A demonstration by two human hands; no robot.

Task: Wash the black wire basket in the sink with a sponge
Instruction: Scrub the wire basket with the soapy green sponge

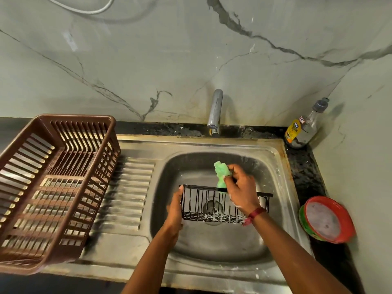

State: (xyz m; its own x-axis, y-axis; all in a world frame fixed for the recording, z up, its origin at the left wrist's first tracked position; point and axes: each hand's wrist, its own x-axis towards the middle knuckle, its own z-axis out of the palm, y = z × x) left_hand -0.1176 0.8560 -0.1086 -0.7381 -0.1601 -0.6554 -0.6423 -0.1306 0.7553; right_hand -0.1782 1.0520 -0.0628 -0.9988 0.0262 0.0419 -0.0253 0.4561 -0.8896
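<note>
The black wire basket [224, 206] sat in the sink [275, 153]. The left hand [175, 211] gripped its left end. The right hand [241, 187] held the green sponge [221, 174] against its rear rim.

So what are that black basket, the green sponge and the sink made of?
The black wire basket looks like thin metal rod with a matte black coating: straight, stiff bars. The crumpled green sponge seems soft foam, squashed out of shape. The grey sink basin looks like stainless steel: dull reflections, rust stains at the rim.
</note>
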